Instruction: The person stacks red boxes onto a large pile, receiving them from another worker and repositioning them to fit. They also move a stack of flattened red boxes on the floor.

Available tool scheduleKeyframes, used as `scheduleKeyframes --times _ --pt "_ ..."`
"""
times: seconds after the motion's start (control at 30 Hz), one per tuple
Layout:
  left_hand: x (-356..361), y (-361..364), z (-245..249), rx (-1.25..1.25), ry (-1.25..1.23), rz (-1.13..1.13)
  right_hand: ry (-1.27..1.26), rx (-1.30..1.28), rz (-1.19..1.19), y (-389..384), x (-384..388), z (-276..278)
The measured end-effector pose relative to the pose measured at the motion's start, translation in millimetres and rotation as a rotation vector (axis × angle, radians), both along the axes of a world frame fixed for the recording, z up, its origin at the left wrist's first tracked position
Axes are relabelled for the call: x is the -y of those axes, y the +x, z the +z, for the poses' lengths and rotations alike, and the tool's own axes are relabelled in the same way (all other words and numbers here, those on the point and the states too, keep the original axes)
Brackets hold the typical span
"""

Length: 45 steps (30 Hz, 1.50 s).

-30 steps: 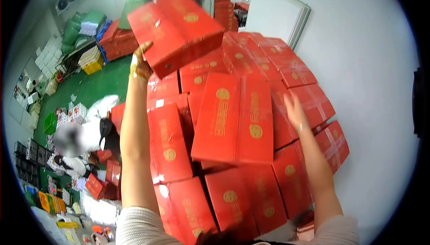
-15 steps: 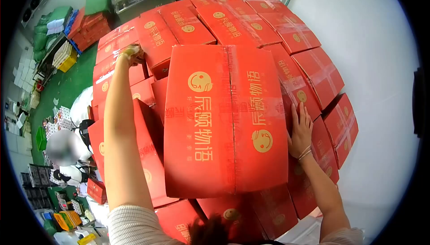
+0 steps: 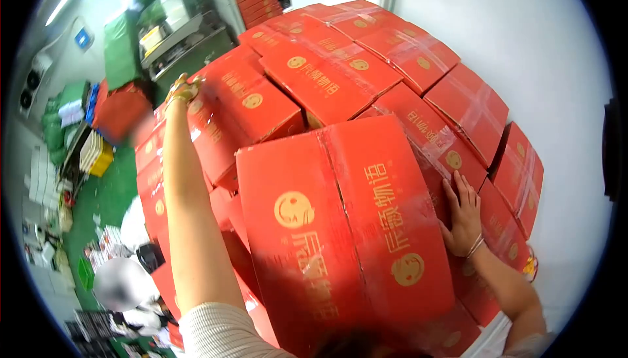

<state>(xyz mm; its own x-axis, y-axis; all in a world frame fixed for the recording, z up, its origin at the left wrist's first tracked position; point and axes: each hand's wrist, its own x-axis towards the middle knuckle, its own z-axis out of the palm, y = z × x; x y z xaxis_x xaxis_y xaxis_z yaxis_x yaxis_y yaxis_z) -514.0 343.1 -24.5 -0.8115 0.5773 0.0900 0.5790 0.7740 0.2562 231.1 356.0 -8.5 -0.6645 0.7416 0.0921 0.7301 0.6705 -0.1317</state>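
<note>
A large red carton (image 3: pixel 353 221) with gold smiley logos and a taped seam lies right in front of me, turned slightly askew. To its upper left is another red carton (image 3: pixel 261 113), partly smeared by motion. My left hand (image 3: pixel 185 88), arm stretched out, is at this carton's far left edge; its fingers look spread, though blurred. With fingers apart, my right hand (image 3: pixel 464 217) lies flat on the cartons beside the front carton's right side. Its thumb is close to that carton's edge. The front carton's near end is partly hidden by dark hair.
More taped red cartons (image 3: pixel 471 106) are packed behind and to the right, against a white wall (image 3: pixel 504 37). A green floor (image 3: pixel 124 175) lies to the left, with a yellow crate (image 3: pixel 98 155), stacked goods and a person in white (image 3: pixel 124 283) below.
My view has tilted up, so the cartons appear lower. My left hand has shifted to the far edge of the upper-left carton. My right hand stays on the cartons at the right.
</note>
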Motion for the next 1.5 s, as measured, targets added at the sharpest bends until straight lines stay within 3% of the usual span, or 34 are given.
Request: scheduleKeyframes --times 0.07,0.1,0.13,0.2,0.27,0.3,0.33,0.37,0.4,0.43,0.47,0.5,0.53,0.6,0.67,0.7,0.77,0.8,0.83,0.87,0.9,0.93,1.0,1.03,1.07,1.13,1.27,1.33,1.4,1.47,1.5 --pt "-17.7 -97.1 -68.2 -0.062 0.292 -0.34 -0.036 0.005 -0.05 -3.3 -1.7 1.0" --pt "-19.7 -102.0 -80.5 0.096 0.298 -0.338 -0.033 -0.001 -0.023 -3.4 -2.9 1.0" --pt "-16.4 -95.3 -82.0 0.258 0.31 -0.32 -0.02 -0.002 0.012 -1.0 -4.2 -0.6" --pt "-12.6 -12.4 -57.7 -0.213 0.14 -0.136 -0.038 0.03 0.006 -2.2 -4.4 -2.7" --pt "-17.5 -6.5 -36.5 0.131 0.148 -0.18 -0.029 0.003 0.016 -4.2 -4.8 -2.9" --pt "-22.8 -27.7 -57.1 -0.06 0.256 -0.19 -0.04 0.007 0.028 -3.5 -2.9 -2.8" --pt "-23.1 -15.4 -46.4 0.047 0.181 -0.268 -0.026 0.006 0.028 -3.2 -2.5 -2.3" --pt "-30.3 -18.4 -60.4 -0.057 0.159 -0.309 -0.004 -0.005 0.026 -3.8 -3.9 -1.7" --pt "-30.3 13.9 -40.8 -0.053 -0.016 -0.321 0.003 -0.019 0.036 -3.9 -4.1 -2.0" --pt "-32.1 32.3 -46.0 -0.037 0.113 -0.338 0.003 -0.026 0.036 -2.1 -3.5 -2.7" --pt "-34.5 52.0 -34.1 0.067 0.081 -0.419 0.008 -0.034 0.036 -0.2 -3.5 -2.9" --pt "-39.6 35.6 -65.2 -0.056 0.218 -0.414 0.019 -0.042 0.031 1.1 -2.4 -2.2" --pt "-40.5 29.1 -69.8 -0.009 0.182 -0.44 0.029 -0.048 0.042 2.0 -2.7 -1.9" --pt "-15.6 33.6 -86.9 0.278 0.525 -0.517 0.039 -0.046 0.041 3.0 -2.9 -1.0" --pt "48.5 129.7 -50.3 0.818 1.101 -0.221 0.022 -0.043 0.079 3.5 -2.0 1.9" --pt "100.5 151.1 -54.4 0.796 1.114 -0.181 0.032 -0.067 0.065 4.4 -2.3 2.4" --pt "215.7 203.0 -72.2 1.1 1.073 -0.378 0.024 -0.08 0.112 13.4 -5.7 -7.6" --pt "246.0 280.7 -6.2 1.077 0.674 0.033 -0.04 -0.163 0.1 23.6 -15.8 -17.8" --pt "279.9 315.2 -11.4 1.151 0.511 -0.182 -0.1 -0.253 0.086 22.1 -18.5 -19.5" --pt "308.9 344.1 -35.4 1.248 0.705 -0.265 -0.103 -0.253 0.143 15.6 -7.8 -13.6" --pt "305.5 414.9 37.6 1.325 0.736 -0.071 -0.584 -0.627 0.084 13.8 8.8 -6.4" --pt "317.8 448.4 30.9 1.37 0.77 -0.099 -1.086 -0.965 -0.007 13.2 27.9 1.9" --pt "325.1 496.7 22.1 2.041 1.335 0.05 -1.233 -1.057 -0.152 -9.8 103.4 35.9" --pt "303.0 514.6 100.7 1.616 0.883 0.158 -1.461 -1.262 -0.352 -13.0 113.3 41.1" --pt "309.9 504.6 52.9 1.72 1.037 -0.047 -1.463 -1.245 -0.338 -13.8 114.8 44.8" --pt "306.0 494.9 12.6 1.91 1.221 -0.13 -1.669 -1.138 -0.305 -12.3 106.8 51.5" --pt "301.2 512.7 36.2 1.711 1.094 0.054 -1.642 -1.084 -0.444 -13.4 111.7 79.7" --pt "319.8 546.8 24.1 2.078 1.677 -0.097 -1.49 -1.166 -0.413 23.3 119.5 89.4" --pt "344.7 603.5 75.5 1.834 1.138 0.034 -1.412 -1.19 -0.189 66.9 145.7 112.7" --pt "361.2 660.8 112.2 1.73 1.172 0.115 -1.332 -1.235 -0.195 118.6 166.1 130.0" --pt "361.8 677.7 112.0 1.428 0.924 -0.07 -1.361 -1.332 -0.287 138.6 175.1 141.5"
